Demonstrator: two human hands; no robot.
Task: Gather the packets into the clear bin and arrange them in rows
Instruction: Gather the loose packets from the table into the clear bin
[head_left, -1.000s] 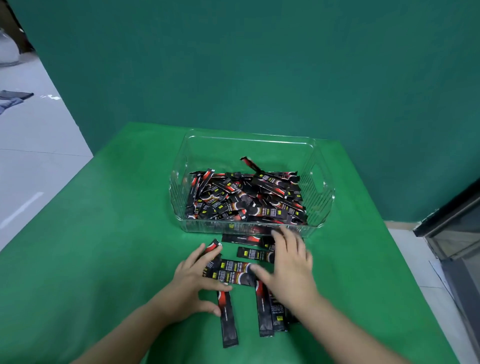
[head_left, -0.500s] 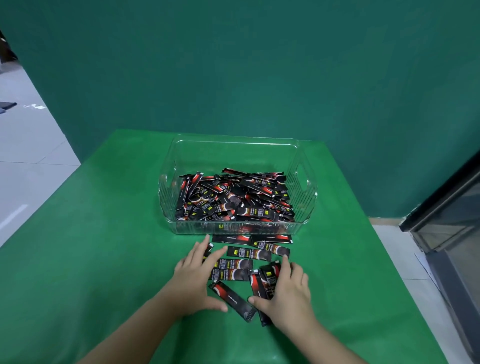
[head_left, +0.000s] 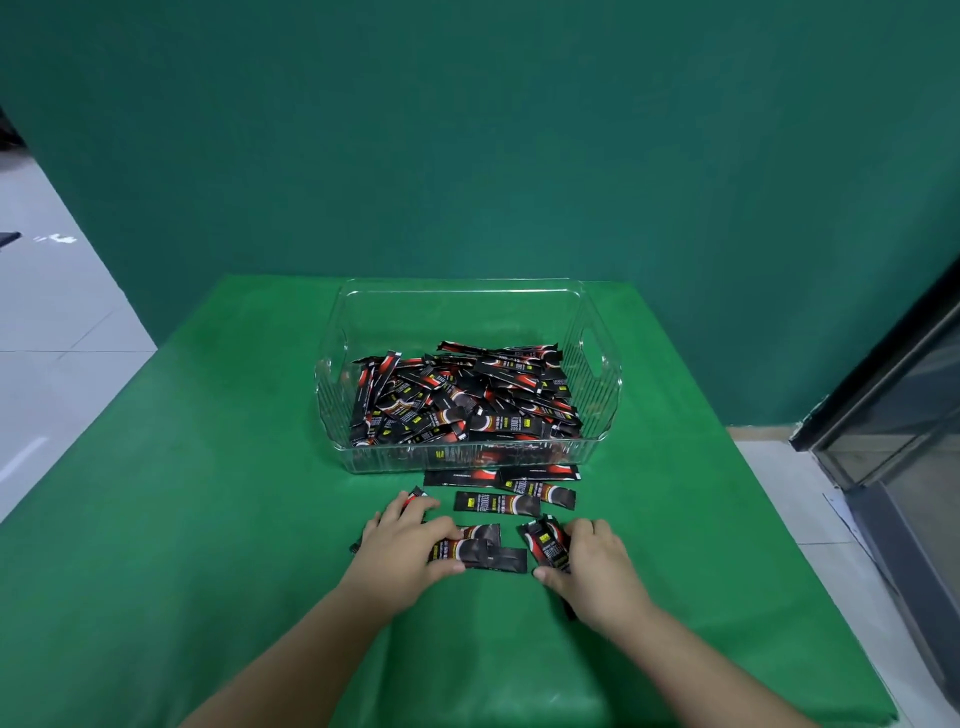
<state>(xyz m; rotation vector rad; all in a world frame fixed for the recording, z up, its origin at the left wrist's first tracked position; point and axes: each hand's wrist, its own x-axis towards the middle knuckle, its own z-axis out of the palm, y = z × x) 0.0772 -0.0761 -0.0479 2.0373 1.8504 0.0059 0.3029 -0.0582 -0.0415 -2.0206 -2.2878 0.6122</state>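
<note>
- A green table (head_left: 208, 519) fills the lower part of the view, seen from above by a head-worn camera, with a dark green wall (head_left: 467, 130) behind it.
- At far left, pale floor tiles (head_left: 47, 332) show beside the table.
- The left hand (head_left: 400, 553) lies palm down on the table, in front of the bin and slightly left of its middle. Its fingers are nearly straight and spread, pressing on loose packets; the thumb points right along the near edge of a short flat stack (head_left: 480, 552) of packets.
- One red-tipped packet (head_left: 415, 493) peeks out just beyond the left hand's fingertips.
- The clear bin (head_left: 332, 410) stands at the table's centre, beyond both hands. It holds a jumbled heap of black and red packets (head_left: 462, 400), not in rows.
- Three or four loose packets (head_left: 497, 503) lie flat between the bin's near wall and the hands, some touching that wall.
- The right hand (head_left: 592, 566) sits just right of the stack, fingers curled round a small bunch of packets (head_left: 545, 543), thumb on the near side.
- At far right, a dark glass-fronted cabinet (head_left: 898, 405) stands on the floor beside the table.
</note>
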